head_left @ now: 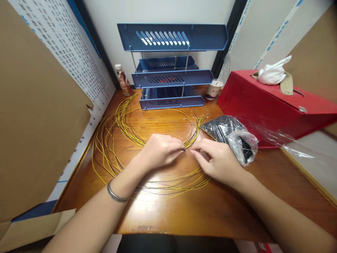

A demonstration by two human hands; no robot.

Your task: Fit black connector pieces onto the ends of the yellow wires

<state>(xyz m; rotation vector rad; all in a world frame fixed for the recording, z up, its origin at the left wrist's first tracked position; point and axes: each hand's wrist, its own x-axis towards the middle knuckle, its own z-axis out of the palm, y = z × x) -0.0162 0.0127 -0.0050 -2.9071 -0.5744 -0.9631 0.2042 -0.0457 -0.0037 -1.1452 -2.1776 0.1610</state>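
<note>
My left hand (164, 149) pinches a small black piece (184, 149), perhaps a connector housing, at the middle of the table. Just right of it, my right hand (214, 156) has thumb and forefinger closed on a thin wire (188, 150), whose end points at the black piece. Whether the two touch I cannot tell. Around and beneath both hands lies a loose coil of yellow and dark wires (129, 130). Their bunched ends, with small pale tips, gather beyond my right hand. A clear plastic bag of black parts (223, 127) lies beside that hand.
A blue three-tier tray rack (172, 79) stands at the back of the wooden table (168, 218). A bottle (123, 81) is at its left, a paper cup (214, 89) at its right. The red box (263, 102) with tissue fills the right side; cardboard (39, 105) borders the left.
</note>
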